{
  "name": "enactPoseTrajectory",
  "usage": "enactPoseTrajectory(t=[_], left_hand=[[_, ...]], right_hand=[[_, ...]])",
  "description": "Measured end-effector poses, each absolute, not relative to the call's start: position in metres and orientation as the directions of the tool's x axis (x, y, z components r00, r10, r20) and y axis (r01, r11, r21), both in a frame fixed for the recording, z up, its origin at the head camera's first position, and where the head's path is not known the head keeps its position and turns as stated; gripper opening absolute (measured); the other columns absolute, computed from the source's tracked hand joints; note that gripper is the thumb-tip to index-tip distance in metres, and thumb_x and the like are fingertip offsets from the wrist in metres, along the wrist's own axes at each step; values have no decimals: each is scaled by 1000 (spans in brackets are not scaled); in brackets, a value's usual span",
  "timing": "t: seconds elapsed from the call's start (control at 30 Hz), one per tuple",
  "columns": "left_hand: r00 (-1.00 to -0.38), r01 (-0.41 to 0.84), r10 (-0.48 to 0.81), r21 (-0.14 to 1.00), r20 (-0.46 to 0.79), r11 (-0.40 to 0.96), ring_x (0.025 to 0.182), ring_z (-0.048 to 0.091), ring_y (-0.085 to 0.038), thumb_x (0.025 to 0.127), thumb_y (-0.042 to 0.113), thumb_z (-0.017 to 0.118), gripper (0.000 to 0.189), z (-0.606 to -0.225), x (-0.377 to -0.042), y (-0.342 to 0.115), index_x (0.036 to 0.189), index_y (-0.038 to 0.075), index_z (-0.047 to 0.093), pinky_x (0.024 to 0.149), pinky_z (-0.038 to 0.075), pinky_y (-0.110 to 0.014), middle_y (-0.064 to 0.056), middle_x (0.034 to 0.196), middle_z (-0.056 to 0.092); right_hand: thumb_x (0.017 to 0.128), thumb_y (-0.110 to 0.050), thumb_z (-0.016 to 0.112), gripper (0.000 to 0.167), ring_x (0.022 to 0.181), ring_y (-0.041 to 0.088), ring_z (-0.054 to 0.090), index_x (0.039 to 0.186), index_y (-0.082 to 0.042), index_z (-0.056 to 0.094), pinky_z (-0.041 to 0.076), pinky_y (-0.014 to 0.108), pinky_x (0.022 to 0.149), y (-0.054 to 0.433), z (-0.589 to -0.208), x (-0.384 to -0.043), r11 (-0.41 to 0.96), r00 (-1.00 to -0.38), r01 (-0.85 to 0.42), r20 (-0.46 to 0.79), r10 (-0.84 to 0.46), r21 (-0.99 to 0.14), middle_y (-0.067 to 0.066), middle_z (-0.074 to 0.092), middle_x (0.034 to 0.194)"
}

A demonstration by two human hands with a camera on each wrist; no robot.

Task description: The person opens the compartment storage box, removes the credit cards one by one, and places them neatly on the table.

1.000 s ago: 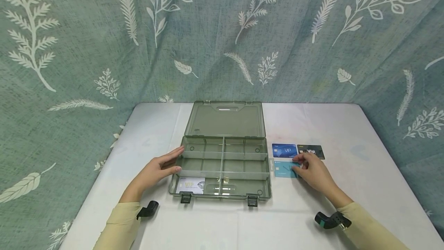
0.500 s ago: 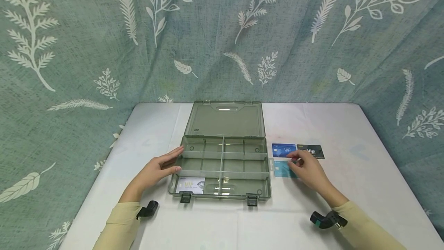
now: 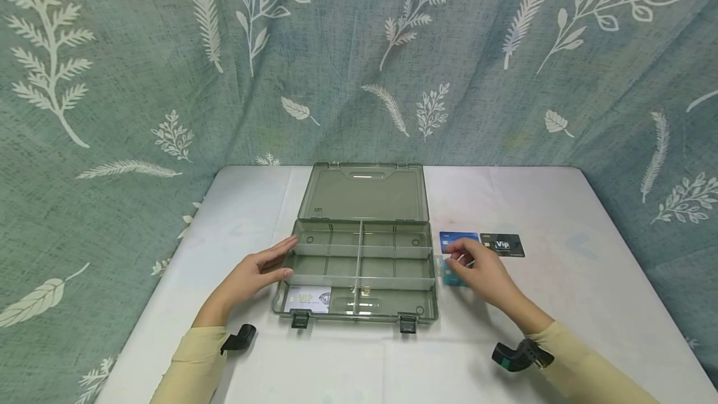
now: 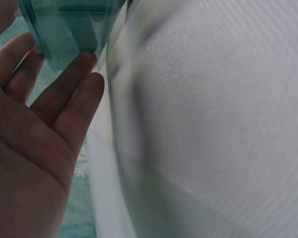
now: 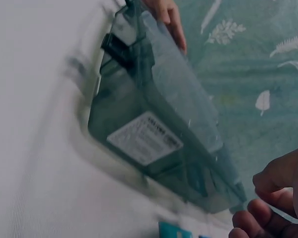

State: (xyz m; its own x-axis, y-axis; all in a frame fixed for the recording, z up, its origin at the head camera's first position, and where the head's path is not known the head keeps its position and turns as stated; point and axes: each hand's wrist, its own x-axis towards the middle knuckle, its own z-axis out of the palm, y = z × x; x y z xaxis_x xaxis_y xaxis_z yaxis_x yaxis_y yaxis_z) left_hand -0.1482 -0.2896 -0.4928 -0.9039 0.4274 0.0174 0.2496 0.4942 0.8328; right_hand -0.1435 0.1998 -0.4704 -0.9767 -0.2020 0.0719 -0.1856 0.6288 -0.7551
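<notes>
A green see-through compartment box (image 3: 359, 267) lies on the table with its lid (image 3: 364, 195) folded back. My left hand (image 3: 252, 276) rests at its left side, extended fingertips against the wall, as the left wrist view also shows. A white VIP card (image 3: 308, 299) lies in the front left compartment. Right of the box, my right hand (image 3: 482, 270) hovers over a teal card (image 3: 453, 278), fingers loosely bent and thumb near them. No card shows between them in the right wrist view. A blue card (image 3: 457, 239), partly covered, and a black Vip card (image 3: 503, 245) lie behind.
Two latches (image 3: 300, 318) hang at the box's front edge. Dividers (image 3: 359, 260) split its inside into several compartments. A white cloth (image 3: 387, 360) covers the table, and a patterned green curtain (image 3: 336, 80) hangs behind it.
My right hand has moved left over the teal card, towards the box, uncovering the black card and covering part of the blue one. My left hand and the box have stayed put.
</notes>
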Motion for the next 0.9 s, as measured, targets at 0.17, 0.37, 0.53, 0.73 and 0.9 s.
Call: enactPoseTrajectory(t=[0.17, 0.37, 0.53, 0.73, 0.9], left_hand=[[-904, 253, 428, 831, 20, 495, 150, 31, -23, 97, 24, 71, 65, -493, -148, -289, 155, 11, 45, 115, 34, -20, 2, 164, 33], [-904, 245, 427, 835, 14, 493, 150, 30, -24, 97, 25, 71, 65, -493, -148, -290, 155, 12, 45, 115, 34, -19, 2, 164, 32], [-905, 245, 426, 834, 13, 495, 150, 31, -22, 97, 25, 71, 65, -495, -149, -291, 156, 13, 45, 114, 34, -17, 3, 164, 32], [-902, 250, 432, 836, 17, 488, 150, 30, -21, 98, 25, 71, 65, -495, -149, -292, 156, 12, 44, 113, 33, -14, 2, 165, 31], [-901, 243, 433, 846, 15, 475, 150, 29, -22, 98, 24, 71, 65, -496, -149, -291, 156, 11, 44, 113, 33, -13, 2, 165, 31]], right_hand=[[97, -14, 71, 17, 83, 14, 61, 114, -9, 70, 54, 31, 72, 189, -463, -142, 596, -968, -194, 55, -243, -779, -2, 64, 93], [98, -13, 70, 18, 81, 14, 61, 115, -7, 69, 53, 28, 65, 175, -458, -143, 551, -953, -218, 54, -299, -805, -1, 63, 92], [98, -13, 70, 17, 79, 14, 61, 114, -8, 69, 54, 27, 64, 161, -455, -143, 512, -938, -244, 66, -341, -824, -3, 63, 91], [98, -13, 69, 15, 78, 13, 60, 113, -12, 69, 52, 27, 64, 145, -453, -143, 484, -919, -265, 67, -388, -834, -4, 62, 92], [98, -13, 68, 15, 78, 14, 60, 114, -11, 70, 53, 27, 66, 131, -449, -143, 463, -903, -277, 64, -425, -842, -4, 63, 92]])
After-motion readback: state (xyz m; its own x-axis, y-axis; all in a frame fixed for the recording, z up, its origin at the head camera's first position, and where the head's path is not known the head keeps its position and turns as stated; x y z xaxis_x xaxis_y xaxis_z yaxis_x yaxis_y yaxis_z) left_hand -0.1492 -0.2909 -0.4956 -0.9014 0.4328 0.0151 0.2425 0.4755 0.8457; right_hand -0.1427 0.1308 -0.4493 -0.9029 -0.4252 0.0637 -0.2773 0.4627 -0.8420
